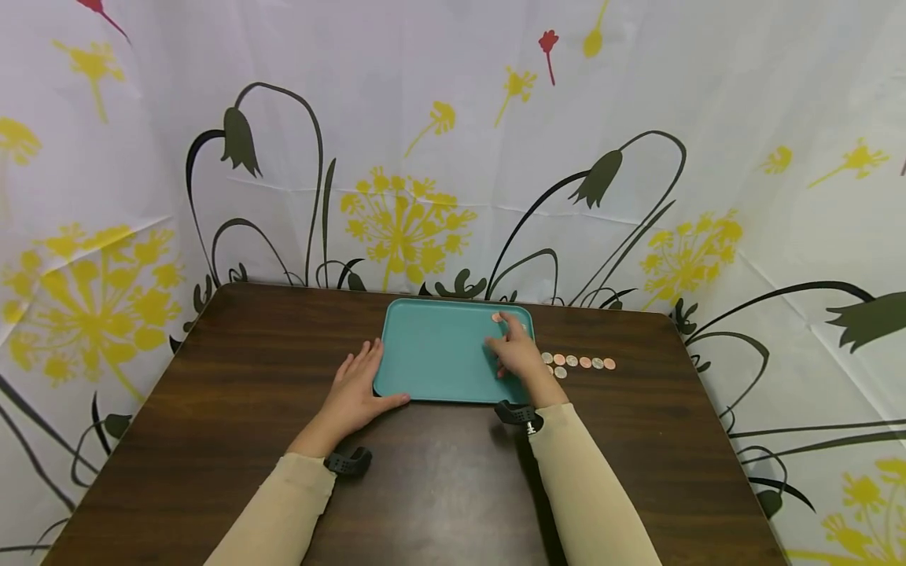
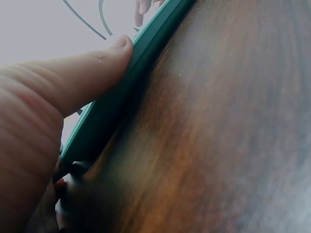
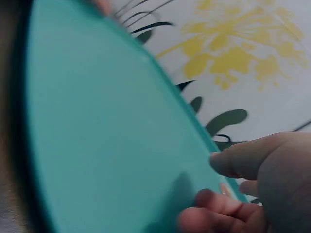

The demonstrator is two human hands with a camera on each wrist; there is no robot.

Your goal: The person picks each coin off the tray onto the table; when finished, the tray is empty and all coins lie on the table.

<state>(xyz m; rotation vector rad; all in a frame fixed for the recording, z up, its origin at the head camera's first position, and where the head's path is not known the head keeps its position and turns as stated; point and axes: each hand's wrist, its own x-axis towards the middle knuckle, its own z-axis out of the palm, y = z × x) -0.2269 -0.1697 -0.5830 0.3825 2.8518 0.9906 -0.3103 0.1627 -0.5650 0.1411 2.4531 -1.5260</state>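
A teal tray lies on the dark wooden table. My left hand is at its front left corner, fingers spread along the left side; the thumb rests against the front rim. Over the tray's right part is my right hand. Its index finger reaches toward a copper coin near the back right corner; whether it touches the coin is hard to tell. That coin appears partly hidden by the fingers in the right wrist view. Just right of the tray, a row of coins lies on the table.
A silver coin sits in front of the row, with another partly hidden by the right hand. Behind the table hangs a white curtain printed with flowers. Dark bands are worn on both wrists.
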